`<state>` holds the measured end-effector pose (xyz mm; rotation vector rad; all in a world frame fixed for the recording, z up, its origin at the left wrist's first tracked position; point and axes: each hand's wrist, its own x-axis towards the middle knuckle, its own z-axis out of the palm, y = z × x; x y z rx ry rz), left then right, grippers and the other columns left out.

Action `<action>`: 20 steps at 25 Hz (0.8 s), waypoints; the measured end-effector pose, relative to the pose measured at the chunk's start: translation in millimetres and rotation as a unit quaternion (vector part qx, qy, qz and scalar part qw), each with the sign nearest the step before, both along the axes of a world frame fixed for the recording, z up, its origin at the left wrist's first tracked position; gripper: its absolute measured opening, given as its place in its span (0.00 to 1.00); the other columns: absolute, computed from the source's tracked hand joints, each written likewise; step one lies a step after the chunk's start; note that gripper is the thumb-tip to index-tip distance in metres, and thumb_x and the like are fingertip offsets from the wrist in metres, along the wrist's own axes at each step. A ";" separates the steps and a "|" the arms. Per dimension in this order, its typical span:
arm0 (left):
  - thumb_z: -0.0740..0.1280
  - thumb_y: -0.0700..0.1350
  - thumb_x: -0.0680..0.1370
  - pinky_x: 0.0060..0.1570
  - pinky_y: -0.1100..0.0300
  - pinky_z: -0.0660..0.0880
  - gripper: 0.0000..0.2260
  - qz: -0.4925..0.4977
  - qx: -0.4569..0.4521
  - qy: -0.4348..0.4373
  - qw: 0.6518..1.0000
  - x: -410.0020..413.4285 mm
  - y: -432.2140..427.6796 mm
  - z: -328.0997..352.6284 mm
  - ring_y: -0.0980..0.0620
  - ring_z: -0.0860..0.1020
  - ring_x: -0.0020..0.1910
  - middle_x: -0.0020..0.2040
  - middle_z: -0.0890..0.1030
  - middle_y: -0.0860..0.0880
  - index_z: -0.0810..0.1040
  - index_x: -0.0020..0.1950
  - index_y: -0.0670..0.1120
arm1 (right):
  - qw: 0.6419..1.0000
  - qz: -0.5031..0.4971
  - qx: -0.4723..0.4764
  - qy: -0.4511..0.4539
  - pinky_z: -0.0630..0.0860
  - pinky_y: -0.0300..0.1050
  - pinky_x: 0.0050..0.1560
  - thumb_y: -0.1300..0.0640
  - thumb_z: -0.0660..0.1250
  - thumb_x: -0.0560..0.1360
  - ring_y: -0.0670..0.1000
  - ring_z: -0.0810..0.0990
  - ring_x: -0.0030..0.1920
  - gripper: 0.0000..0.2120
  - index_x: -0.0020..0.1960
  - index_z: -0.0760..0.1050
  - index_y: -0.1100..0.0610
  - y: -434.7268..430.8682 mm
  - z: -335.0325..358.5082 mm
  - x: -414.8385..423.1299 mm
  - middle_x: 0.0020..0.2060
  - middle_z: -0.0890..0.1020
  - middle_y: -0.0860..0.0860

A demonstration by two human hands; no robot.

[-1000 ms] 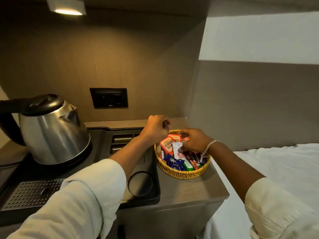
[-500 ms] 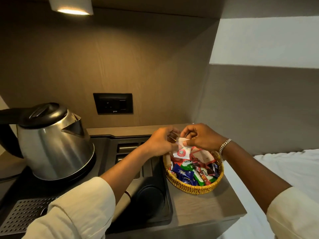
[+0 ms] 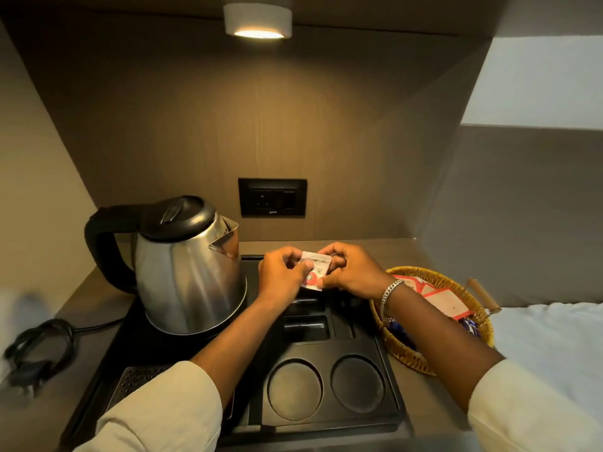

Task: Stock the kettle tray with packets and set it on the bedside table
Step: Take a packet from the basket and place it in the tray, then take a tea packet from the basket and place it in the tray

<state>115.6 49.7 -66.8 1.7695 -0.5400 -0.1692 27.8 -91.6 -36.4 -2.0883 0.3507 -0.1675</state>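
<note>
Kettle tray of black moulded plastic (image 3: pixel 326 429), rigid, with two round cup wells and small rectangular slots, sits on the brown counter (image 3: pixel 414 252); loaded, I judge it heavy on the left, best lifted by both side rims. On it stands the brushed steel kettle with black lid and handle (image 3: pixel 186 272), smooth, likely slippery. Beside the tray's right edge, the woven wicker basket (image 3: pixel 456 282) holds flat packets. Above the slots, left hand (image 3: pixel 280 278) and right hand (image 3: pixel 352 275) pinch a small white-and-red paper sachet (image 3: pixel 314 270) by its side edges: light, thin, crushable
</note>
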 end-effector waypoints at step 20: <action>0.67 0.46 0.75 0.47 0.60 0.69 0.09 -0.075 0.148 -0.247 0.955 -29.6 -52.1 -0.5 0.54 0.72 0.52 0.48 0.78 0.52 0.78 0.55 0.48 | 0.954 -0.248 -0.164 0.027 0.80 0.44 0.48 0.59 0.76 0.68 0.47 0.81 0.42 0.09 0.48 0.81 0.54 -87.0 -4.8 -86.9 0.43 0.85 0.51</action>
